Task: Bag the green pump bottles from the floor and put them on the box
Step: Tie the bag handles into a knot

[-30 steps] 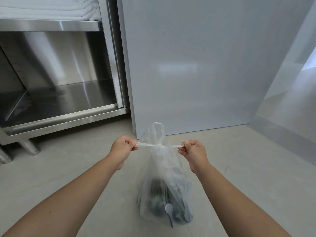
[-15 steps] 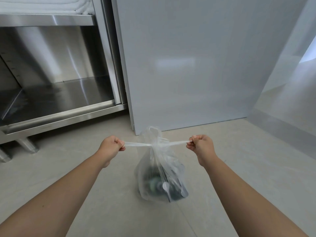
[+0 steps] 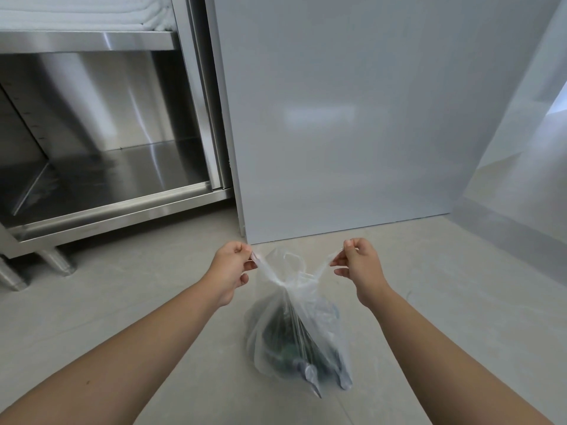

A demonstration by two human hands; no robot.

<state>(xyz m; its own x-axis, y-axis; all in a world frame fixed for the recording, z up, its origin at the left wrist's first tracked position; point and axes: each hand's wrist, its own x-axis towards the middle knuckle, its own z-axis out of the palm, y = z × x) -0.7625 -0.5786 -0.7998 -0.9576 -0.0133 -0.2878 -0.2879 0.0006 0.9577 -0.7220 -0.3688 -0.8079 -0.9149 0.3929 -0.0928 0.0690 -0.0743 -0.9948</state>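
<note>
Pale grey floor (image 3: 122,302) runs up to a steel cabinet (image 3: 107,142) at left, its shelf bare, w/ a stack of white folded cloth (image 3: 82,13) on top; a plain grey panel (image 3: 352,118) fills the centre and right. You stand over a clear plastic bag (image 3: 294,326) that sits on the floor just in front of that panel. Your left hand (image 3: 230,271) is closed in a pinch on one bag handle, thumb and fingers tight on the plastic. Between the hands the bag neck looks knotted once, w/ a loose loop above it. Your right hand (image 3: 359,265) pinches the other handle the same way. Both ends are drawn up and apart. Dark green pump bottles (image 3: 285,342) lie inside the bag, low down, pump heads near the bottom corner; the count can't be told through the plastic. Judging by this, bagging is done and tying is underway, approx. one knot in. Still left: finish the tie, lift the bag, set it on the box. No box is in view, so that last leg can't be sized up.
</note>
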